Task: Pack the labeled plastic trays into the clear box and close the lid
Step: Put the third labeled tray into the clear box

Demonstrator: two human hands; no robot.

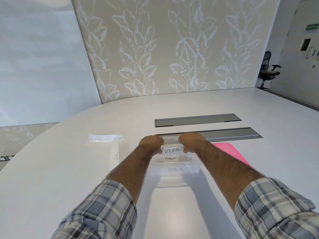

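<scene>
Here both hands, left (151,142) and right (189,141), grip the clear ZEBRA-labelled tray (171,150) above the PENGUIN tray (170,159).

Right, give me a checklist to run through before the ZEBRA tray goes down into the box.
1. Both hands on the ZEBRA tray: ok, left hand and right hand grip its two ends.
2. Tray lined up over the clear box: ok, it sits directly above the PENGUIN tray.
3. Tray level: cannot tell, the hands hide its ends.
4. Trays below seated flat: cannot tell; the lowest label is blurred.
5. Other trays left out: not ok, another clear tray lies on the table to the left.
6. Lid in reach: cannot tell; a pink sheet lies to the right.
</scene>
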